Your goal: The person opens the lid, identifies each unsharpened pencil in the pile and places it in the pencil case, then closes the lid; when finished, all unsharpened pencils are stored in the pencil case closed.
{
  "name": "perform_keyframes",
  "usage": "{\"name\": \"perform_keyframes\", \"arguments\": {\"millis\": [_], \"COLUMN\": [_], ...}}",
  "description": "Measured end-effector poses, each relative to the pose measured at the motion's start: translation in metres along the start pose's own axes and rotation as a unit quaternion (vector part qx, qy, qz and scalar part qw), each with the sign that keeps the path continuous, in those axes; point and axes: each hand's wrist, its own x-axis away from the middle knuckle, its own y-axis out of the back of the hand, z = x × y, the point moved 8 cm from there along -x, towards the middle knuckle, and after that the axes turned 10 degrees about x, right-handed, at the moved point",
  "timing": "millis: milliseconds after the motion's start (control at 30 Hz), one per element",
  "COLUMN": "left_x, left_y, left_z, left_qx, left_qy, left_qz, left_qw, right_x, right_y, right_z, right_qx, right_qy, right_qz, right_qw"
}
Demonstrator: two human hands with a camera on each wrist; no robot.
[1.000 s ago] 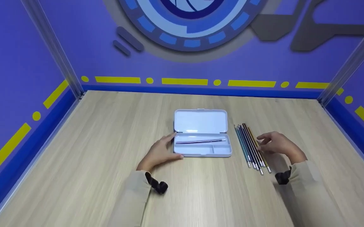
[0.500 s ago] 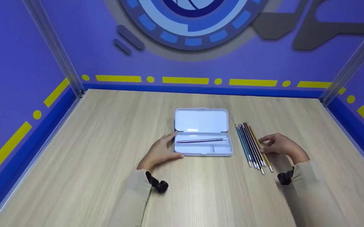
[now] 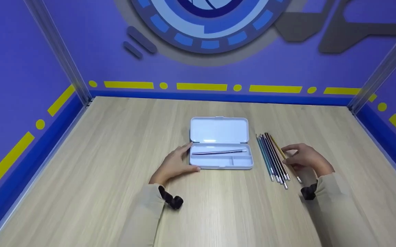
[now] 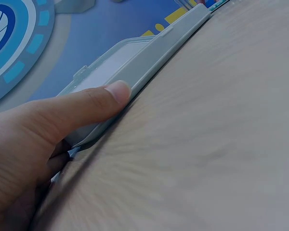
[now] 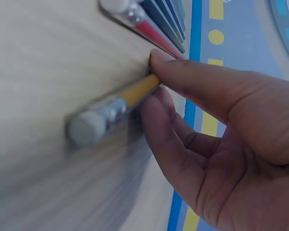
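Observation:
An opened white pencil case (image 3: 215, 162) lies on the table, its lid tipped back. In its long compartment rests one dark striped pencil (image 3: 218, 152) with a white eraser. My left hand (image 3: 173, 166) holds the case's left end; in the left wrist view the thumb (image 4: 94, 103) presses its front wall. To the right of the case lies a bunch of pencils (image 3: 271, 157), eraser ends toward me. My right hand (image 3: 306, 159) pinches a yellow pencil (image 5: 138, 91) between thumb and fingers, at the bunch's right side. Its eraser end is angled away from the others.
The wood-grain table (image 3: 115, 137) is bounded by a blue back wall (image 3: 170, 73) and side walls with yellow marks. A smaller compartment (image 3: 242, 161) sits at the case's front right.
The yellow pencil's eraser end has swung right, away from the bunch, with my right hand now pinching it. My left hand and the case have stayed put.

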Motion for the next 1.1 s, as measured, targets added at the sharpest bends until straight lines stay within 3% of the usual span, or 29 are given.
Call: {"name": "perform_keyframes", "arguments": {"millis": [500, 833, 1100], "left_x": [0.0, -0.002, -0.001], "left_y": [0.0, 0.0, 0.0], "left_z": [0.001, -0.001, 0.002], "left_qx": [-0.002, 0.004, 0.005], "left_qy": [0.008, 0.005, 0.026], "left_qz": [0.001, -0.002, 0.0], "left_qw": [1.0, 1.0, 0.9997], "right_x": [-0.003, -0.003, -0.002], "right_y": [0.002, 0.011, 0.021], "right_z": [-0.003, 0.005, 0.023], "right_qx": [-0.007, -0.014, -0.014], "right_qy": [0.001, 0.011, 0.04], "right_qz": [0.019, 0.0, -0.03], "right_qw": [0.9998, 0.9998, 0.9987]}}
